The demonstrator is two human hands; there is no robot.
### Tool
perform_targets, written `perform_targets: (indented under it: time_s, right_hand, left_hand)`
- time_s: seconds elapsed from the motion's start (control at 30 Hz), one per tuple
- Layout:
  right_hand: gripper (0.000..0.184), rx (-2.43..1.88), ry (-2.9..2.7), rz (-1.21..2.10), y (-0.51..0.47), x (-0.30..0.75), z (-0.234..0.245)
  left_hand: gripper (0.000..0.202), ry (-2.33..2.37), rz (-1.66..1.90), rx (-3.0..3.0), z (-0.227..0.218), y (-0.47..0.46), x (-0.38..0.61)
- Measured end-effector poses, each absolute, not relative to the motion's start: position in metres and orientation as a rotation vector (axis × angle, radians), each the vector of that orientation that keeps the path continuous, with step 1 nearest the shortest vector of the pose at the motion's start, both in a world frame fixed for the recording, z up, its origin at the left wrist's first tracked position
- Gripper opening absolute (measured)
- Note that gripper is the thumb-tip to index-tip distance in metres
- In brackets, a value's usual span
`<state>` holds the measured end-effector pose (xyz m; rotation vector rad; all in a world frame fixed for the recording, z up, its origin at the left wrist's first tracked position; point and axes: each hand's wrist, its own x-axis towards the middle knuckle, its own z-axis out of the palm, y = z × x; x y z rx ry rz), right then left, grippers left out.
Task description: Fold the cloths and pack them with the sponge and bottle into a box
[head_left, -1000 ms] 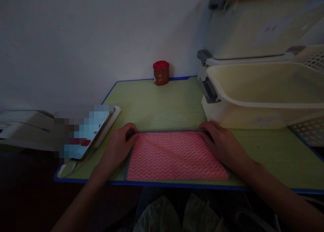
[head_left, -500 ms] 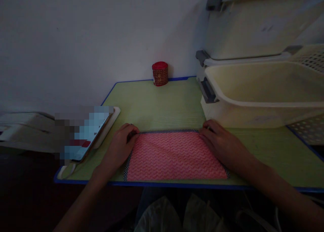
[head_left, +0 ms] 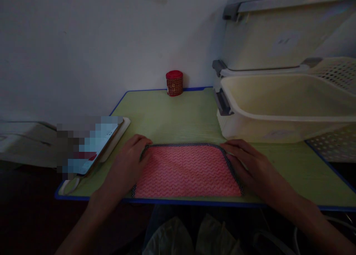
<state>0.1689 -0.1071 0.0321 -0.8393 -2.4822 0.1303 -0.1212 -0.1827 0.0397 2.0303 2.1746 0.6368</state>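
Note:
A pink cloth point(head_left: 186, 171) with a wavy texture and a dark checked border lies flat at the table's front edge. My left hand point(head_left: 130, 160) is at its top left corner, with bent fingers at the far edge and the thumb over the cloth, so the corner sits between them. My right hand point(head_left: 250, 164) rests along the cloth's right border, fingers stretched out and thumb apart from them, close to the top right corner. The right border shows uncovered beside the thumb.
A large cream plastic bin point(head_left: 261, 127) with grey latches and a raised lid point(head_left: 267, 39) stands at the right. A red lidded canister point(head_left: 174, 83) is by the wall. At the left, a phone point(head_left: 101, 147) leans on a white stand. The green tabletop point(head_left: 167, 117) has a blue rim.
My right hand has let go of the top right corner and shifted slightly outward, its fingers straightening. My left thumb has moved over the cloth's left border. The view has shifted slightly.

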Motion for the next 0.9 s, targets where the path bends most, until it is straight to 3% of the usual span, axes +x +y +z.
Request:
perform_targets:
  time_s: [0.17, 0.4, 0.6, 0.9]
  right_hand:
    - [0.037, -0.831, -2.522, 0.163, -0.123, 0.163, 0.031]
    - [0.018, -1.076, -2.271, 0.367, -0.119, 0.164, 0.028]
    - [0.014, -1.195, -2.145, 0.525, -0.113, 0.162, 0.026]
    - [0.015, -1.372, -2.151, 0.493, -0.108, 0.151, 0.027]
  left_hand:
    - [0.022, 1.965, 0.625, 2.17, 0.048, -0.193, -0.07]
    - [0.032, 1.673, 0.483, 2.356, 0.038, -0.184, -0.018]
    - [0.054, 1.668, 0.326, 2.519, 0.018, -0.18, -0.004]
    - [0.058, 1.696, 0.251, 2.571, 0.013, -0.179, -0.003]
